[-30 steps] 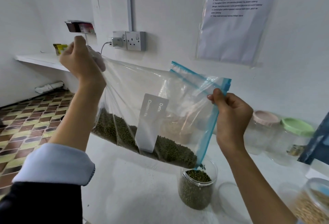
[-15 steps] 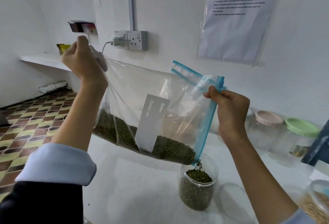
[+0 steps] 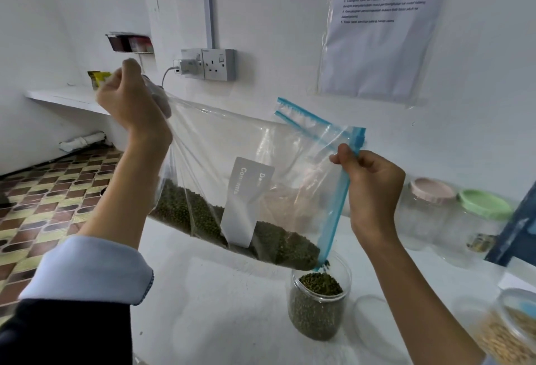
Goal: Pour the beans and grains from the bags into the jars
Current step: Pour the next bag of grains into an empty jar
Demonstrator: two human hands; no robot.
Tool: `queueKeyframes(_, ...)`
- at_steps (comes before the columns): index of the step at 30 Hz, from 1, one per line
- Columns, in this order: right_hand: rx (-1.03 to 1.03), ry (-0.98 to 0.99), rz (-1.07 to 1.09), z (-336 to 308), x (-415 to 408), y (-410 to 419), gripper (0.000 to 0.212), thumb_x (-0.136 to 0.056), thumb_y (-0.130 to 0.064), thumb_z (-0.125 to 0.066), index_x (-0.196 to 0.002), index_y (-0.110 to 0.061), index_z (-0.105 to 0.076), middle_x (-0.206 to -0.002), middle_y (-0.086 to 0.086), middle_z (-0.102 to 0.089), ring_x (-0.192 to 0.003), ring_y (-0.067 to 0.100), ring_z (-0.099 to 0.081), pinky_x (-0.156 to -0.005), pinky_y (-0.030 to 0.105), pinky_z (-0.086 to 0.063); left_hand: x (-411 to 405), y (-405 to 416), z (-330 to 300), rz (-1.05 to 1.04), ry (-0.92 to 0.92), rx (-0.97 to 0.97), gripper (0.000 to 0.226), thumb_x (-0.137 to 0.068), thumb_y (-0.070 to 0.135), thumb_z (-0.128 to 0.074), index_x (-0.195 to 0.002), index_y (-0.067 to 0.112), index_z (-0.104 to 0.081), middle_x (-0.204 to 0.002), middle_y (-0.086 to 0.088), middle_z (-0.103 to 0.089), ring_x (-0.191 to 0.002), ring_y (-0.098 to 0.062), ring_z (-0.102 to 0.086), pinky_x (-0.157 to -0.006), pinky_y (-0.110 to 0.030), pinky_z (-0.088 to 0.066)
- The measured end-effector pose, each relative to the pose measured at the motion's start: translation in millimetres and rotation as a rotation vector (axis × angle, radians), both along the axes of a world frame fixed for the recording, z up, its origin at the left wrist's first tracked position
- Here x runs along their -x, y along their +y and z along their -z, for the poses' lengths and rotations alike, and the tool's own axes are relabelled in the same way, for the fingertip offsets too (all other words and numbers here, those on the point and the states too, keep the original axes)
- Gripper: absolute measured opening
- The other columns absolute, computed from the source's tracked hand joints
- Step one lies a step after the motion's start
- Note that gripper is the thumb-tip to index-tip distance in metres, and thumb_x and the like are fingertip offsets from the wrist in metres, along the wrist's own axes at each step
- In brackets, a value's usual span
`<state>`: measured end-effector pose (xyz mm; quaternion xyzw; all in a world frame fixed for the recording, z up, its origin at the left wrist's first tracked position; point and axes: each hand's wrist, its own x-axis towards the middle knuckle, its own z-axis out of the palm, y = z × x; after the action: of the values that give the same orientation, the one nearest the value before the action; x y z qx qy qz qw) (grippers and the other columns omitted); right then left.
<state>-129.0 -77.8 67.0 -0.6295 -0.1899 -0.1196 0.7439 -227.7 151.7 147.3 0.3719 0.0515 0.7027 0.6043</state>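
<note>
Fingers of the left hand pinched the raised bottom corner of a clear zip-top plastic bag of green mung beans; the right hand pinched its blue zipper edge. Its lowest corner hung over an open clear jar of beans on the white table, beside a white wall and patterned tile floor.

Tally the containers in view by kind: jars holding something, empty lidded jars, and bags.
Jars holding something: 2, the open jar of green beans and the jar of pale grain at the right edge.
Empty lidded jars: 2, the pink-lidded jar and the green-lidded jar.
Bags: 1, the zip bag.
Total: 5.
</note>
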Motion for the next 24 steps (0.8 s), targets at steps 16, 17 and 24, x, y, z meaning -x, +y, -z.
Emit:
queueKeyframes(16, -0.071, 0.031, -0.025, 2, 3, 5, 0.017, -0.085, -0.024, -0.069, -0.068, -0.024, -0.069, -0.066, -0.014, -0.068, -0.071, 0.000, -0.060, -0.076, 0.022, -0.048, 1, 11, -12, -0.154, 0.012, -0.147, 0.037, -0.062, 0.012, -0.052, -0.047, 0.012, -0.018, -0.048, -0.009, -0.014, -0.048, -0.033, -0.011, -0.048, -0.031, -0.006)
queueKeyframes(17, -0.079, 0.029, -0.015, 2, 2, 5, 0.018, -0.085, -0.024, -0.069, -0.068, -0.024, -0.069, -0.068, -0.013, -0.067, -0.072, 0.002, -0.059, -0.077, 0.024, -0.048, 0, 13, -11, -0.163, 0.015, -0.152, 0.037, -0.060, 0.014, -0.052, -0.049, 0.011, -0.017, -0.049, -0.011, -0.014, -0.048, -0.033, -0.011, -0.049, -0.032, -0.006)
queueKeyframes(24, -0.042, 0.029, -0.024, -1, -4, 7, 0.017, -0.086, -0.025, -0.068, -0.069, -0.026, -0.068, -0.071, -0.014, -0.066, -0.073, 0.000, -0.060, -0.073, 0.020, -0.048, -1, 17, -9, -0.180, 0.021, -0.190, 0.036, -0.063, 0.011, -0.051, -0.046, 0.011, -0.019, -0.046, -0.011, -0.015, -0.047, -0.034, -0.012, -0.048, -0.032, -0.007)
